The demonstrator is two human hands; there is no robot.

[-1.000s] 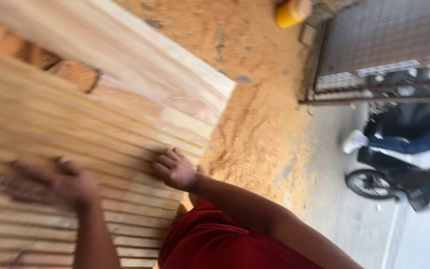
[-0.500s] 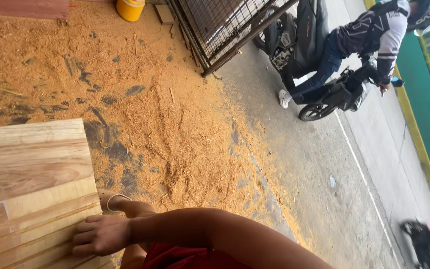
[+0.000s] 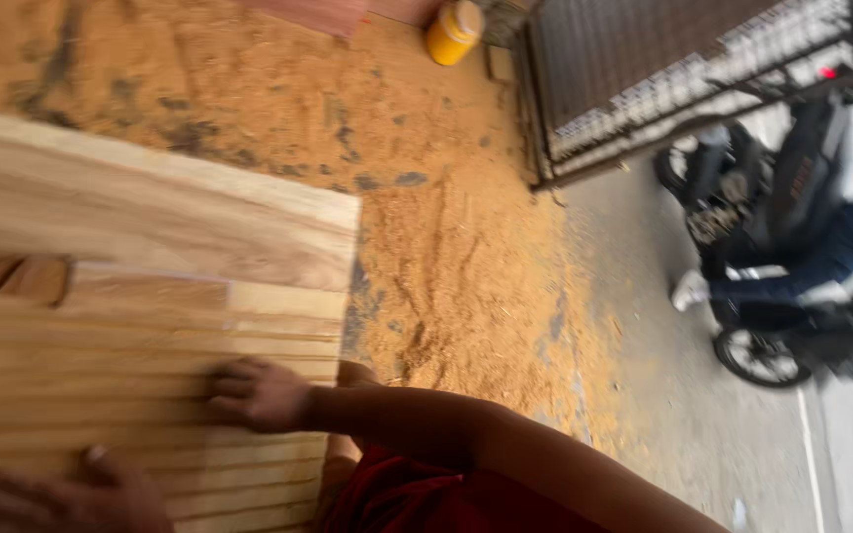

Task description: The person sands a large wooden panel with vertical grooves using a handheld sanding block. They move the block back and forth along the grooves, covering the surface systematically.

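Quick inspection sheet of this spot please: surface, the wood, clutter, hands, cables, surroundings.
Surface: ground covered in orange sawdust, dark patches showing through.
Job's things: stack of pale wooden planks, long edges lined up, one broad board on top.
Clutter: yellow container on the sawdust near the metal gate.
Hands: right hand flat on the plank edges; left hand resting on them at the lower edge, blurred.
Cables: nothing seen.
Surroundings: paved road; another person seated on a parked motorcycle.

Yellow canister (image 3: 453,32), metal gate (image 3: 644,79), parked motorcycle (image 3: 792,257), sawdust-strewn ground (image 3: 446,266)
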